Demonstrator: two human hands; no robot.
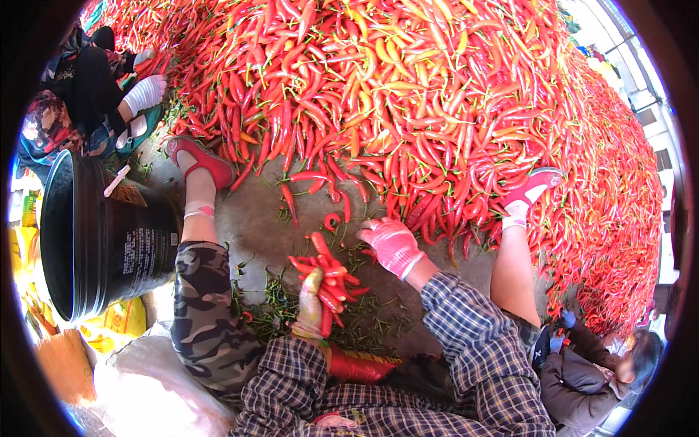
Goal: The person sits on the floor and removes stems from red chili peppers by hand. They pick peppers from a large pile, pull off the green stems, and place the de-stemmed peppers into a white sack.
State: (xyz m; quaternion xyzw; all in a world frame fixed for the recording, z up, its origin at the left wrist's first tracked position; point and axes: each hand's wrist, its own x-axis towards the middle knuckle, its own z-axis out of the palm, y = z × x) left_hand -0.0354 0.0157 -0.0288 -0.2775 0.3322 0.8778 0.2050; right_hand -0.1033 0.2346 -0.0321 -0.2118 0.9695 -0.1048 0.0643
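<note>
My left hand [309,306], in a stained pale glove, is closed around a bunch of red chili peppers [330,281] with their tips and ends fanned out. To its upper right is my right hand [389,244], in a pink and white knitted glove, over the concrete floor near the lower edge of a huge heap of red chilies [415,109]. Its fingers are bent, and what lies under them is hidden. A few loose chilies [311,176] lie on the floor between my feet. Green stems [267,306] are scattered beneath and around my left hand.
A black plastic bucket [131,240] lies tilted at the left, near a white sack [158,377] and a yellow bag [117,325]. My red shoes [205,164] touch the heap's edge. One person [93,93] sits upper left; another, in blue gloves [557,343], is lower right.
</note>
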